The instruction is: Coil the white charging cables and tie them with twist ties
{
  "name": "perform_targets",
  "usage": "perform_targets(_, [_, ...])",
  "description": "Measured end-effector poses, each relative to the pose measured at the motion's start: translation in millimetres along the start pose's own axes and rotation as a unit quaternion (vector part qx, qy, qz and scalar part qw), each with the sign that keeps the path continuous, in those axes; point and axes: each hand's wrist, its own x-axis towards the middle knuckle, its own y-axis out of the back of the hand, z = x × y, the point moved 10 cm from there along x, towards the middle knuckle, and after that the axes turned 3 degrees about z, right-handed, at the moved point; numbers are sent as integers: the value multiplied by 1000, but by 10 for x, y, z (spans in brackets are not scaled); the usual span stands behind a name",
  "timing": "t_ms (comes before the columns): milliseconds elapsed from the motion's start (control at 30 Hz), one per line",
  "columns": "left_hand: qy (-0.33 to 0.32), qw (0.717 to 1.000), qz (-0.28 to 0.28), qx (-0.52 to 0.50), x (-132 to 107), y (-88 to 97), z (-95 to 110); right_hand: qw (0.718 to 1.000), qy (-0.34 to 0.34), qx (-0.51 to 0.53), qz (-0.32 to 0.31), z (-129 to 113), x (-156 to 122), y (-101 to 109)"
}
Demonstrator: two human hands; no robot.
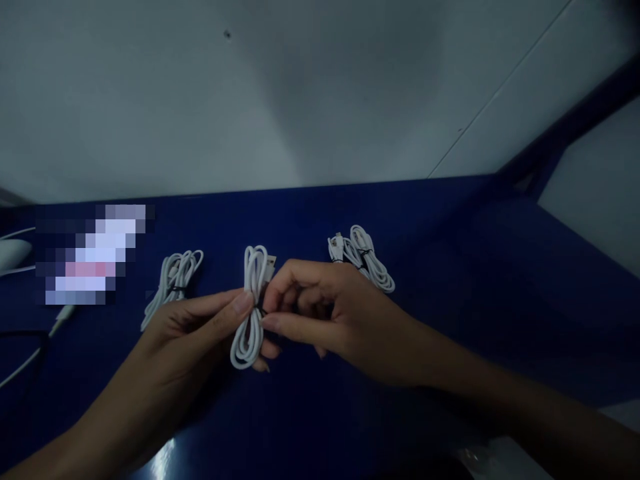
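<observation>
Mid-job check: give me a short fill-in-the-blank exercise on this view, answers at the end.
1. The left hand grips a looped cable coloured ____.
2. The right hand is at its tie, coloured ____.
3. Below the hands, the tabletop is coloured ____.
4. The bundled cables on the picture's right lie nearer the ____ hand.
Missing words: white; black; blue; right.

The table point(440, 287) was shiny and blue. A tied white cord point(173, 283) lay toward ten o'clock from its middle, with a bright blurry thing point(95, 257) farther out. Other tied white cords point(370, 263) lay toward two o'clock.
</observation>
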Motion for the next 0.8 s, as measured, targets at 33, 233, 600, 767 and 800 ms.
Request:
perform_targets(33, [-2,1000,-6,1,-2,-7,6,1000,-2,15,-4,17,12,-2])
perform_targets(233, [-3,997,-81,7,3,-135,20,994,-16,110,-26,108,80,-35])
perform_targets(600, [92,973,-178,-114,-123,-313,-141,994,44,31,91,91,56,197])
perform_targets(767, [150,950,-220,-162,-219,-436,-169,992,107,40,53,14,35,63])
perform_targets(800, [147,952,-218,-158,-221,-437,-154,990,127,36,46,-15,21,35])
